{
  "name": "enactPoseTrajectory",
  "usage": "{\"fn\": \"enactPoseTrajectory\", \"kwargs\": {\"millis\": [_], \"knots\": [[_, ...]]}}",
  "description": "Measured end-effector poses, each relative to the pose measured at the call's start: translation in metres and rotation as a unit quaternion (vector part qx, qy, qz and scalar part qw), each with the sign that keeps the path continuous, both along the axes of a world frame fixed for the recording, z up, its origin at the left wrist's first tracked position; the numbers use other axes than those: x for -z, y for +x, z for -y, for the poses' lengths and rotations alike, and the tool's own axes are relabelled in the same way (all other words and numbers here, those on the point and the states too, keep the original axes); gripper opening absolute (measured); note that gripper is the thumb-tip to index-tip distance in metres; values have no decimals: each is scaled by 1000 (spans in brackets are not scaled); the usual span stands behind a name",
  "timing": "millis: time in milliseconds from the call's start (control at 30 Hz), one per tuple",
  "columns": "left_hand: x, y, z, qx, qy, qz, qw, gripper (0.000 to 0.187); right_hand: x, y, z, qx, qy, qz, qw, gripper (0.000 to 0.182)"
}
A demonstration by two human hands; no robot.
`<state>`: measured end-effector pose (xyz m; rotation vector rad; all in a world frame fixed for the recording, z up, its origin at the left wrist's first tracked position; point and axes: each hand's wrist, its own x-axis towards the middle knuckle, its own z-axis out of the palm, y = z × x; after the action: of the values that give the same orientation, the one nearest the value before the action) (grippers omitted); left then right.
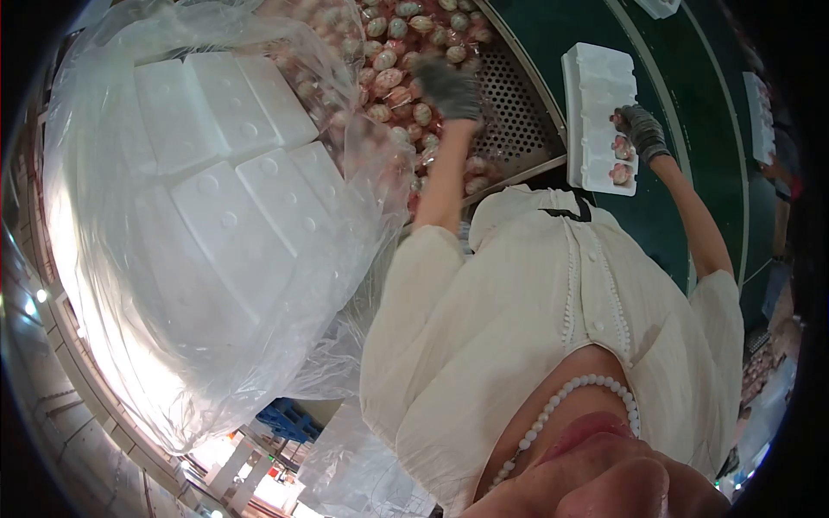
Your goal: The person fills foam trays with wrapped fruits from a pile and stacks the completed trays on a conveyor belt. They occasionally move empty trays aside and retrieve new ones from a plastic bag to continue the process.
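Note:
My left hand (pixel 449 91), in a grey glove, is over a heap of small wrapped balls (pixel 389 79) in clear and reddish film. Motion smears its fingers, so I cannot make out whether it holds one. At the white foam tray (pixel 596 82), my right hand (pixel 644 133), gloved in grey too, reaches over the right edge. Its fingertips close on a wrapped ball (pixel 617 120) in the tray. Two more wrapped balls (pixel 621 175) sit below that one in the tray's near end.
A perforated metal bin (pixel 518 112) holds the heap. To the left, stacked white foam trays (pixel 250 112) lie under clear plastic film (pixel 121 285). The white tray rests on a green conveyor belt (pixel 682 207). Another white tray (pixel 760 116) lies at far right.

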<state>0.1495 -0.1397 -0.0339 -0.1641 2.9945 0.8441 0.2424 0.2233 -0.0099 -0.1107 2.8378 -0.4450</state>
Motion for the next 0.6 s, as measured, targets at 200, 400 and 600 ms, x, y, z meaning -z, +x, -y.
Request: {"fn": "enactPoseTrajectory", "kwargs": {"millis": [200,400,600], "knots": [[31,-37,124,-44,-204,76,975,29,-4,-1,1,5,12,28,1000,17],[19,-33,89,-37,172,-191,966,6,-36,4,18,168,-179,-73,967,26],[-35,-3,-43,54,560,42,826,7,-43,-24,71,163,-388,18,907,52]]}}
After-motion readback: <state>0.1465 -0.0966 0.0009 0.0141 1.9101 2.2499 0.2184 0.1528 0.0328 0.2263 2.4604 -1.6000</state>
